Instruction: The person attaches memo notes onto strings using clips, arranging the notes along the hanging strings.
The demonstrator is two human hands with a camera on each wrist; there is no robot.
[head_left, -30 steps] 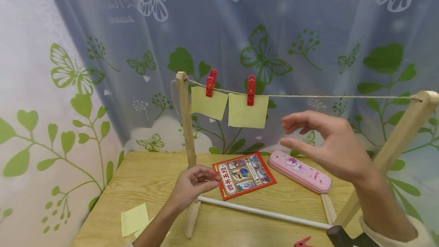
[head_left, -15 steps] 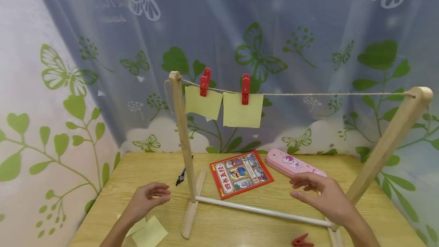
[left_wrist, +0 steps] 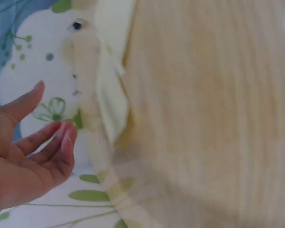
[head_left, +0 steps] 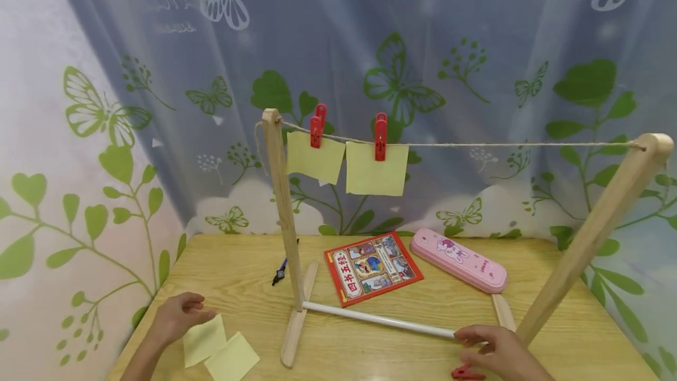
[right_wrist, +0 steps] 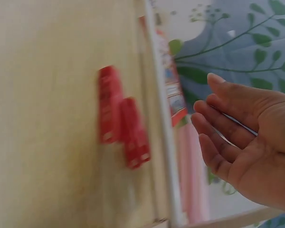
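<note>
My left hand [head_left: 177, 316] hovers at the upper left edge of a yellow paper square [head_left: 205, 343], with a second yellow square [head_left: 233, 358] beside it on the table. Fingers loosely bent, it holds nothing in the left wrist view. My right hand [head_left: 497, 351] hangs close over a red clothespin [head_left: 468, 373] at the front right. In the right wrist view two red clothespins [right_wrist: 109, 104] lie side by side, apart from the relaxed fingers [right_wrist: 213, 147]. On the string [head_left: 492, 145], two more red clothespins [head_left: 380, 137] hold up two yellow squares [head_left: 376, 170].
A wooden post [head_left: 285, 216] and a slanting post [head_left: 592, 240] carry the string, joined below by a white rod [head_left: 381, 319]. Behind the rod lie a red comic-style booklet [head_left: 372, 269] and a pink pencil case [head_left: 459, 260]. A dark pen [head_left: 280, 271] lies left of the post.
Both hands have come down from near the string and spread apart: the left moved left to the paper squares, the right lowered toward the loose clothespins. The hanging papers stay in place.
</note>
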